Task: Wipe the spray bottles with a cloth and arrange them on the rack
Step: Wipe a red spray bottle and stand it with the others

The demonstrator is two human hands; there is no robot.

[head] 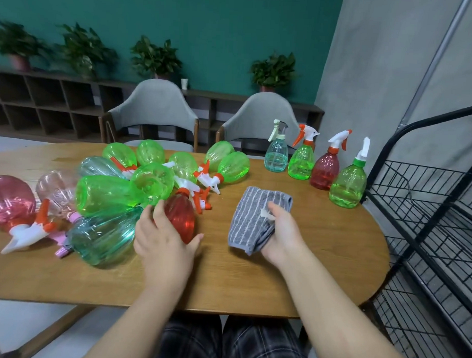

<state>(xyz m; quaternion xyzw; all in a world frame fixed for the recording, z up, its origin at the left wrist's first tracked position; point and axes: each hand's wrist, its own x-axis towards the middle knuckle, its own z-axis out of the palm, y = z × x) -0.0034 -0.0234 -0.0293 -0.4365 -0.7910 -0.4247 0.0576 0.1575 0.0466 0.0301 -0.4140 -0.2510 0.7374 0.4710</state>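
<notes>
Left hand point(163, 240) curls its fingers round a glossy, ribbed red plastic spray bottle point(180, 217) lying on its side at the right margin of a tumbled heap of translucent green, teal and pink bottles on the left half of the oval wooden table point(320, 248). Right hand point(281, 234) grasps a soft grey striped cloth point(255, 219) at table centre. Four bottles stand upright near the far right edge beside the black wire rack point(429, 212); bare wood lies between.

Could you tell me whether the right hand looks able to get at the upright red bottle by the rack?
Probably yes: the tabletop between the right hand and the upright red bottle lies free, though its fingers grip the cloth.
</notes>
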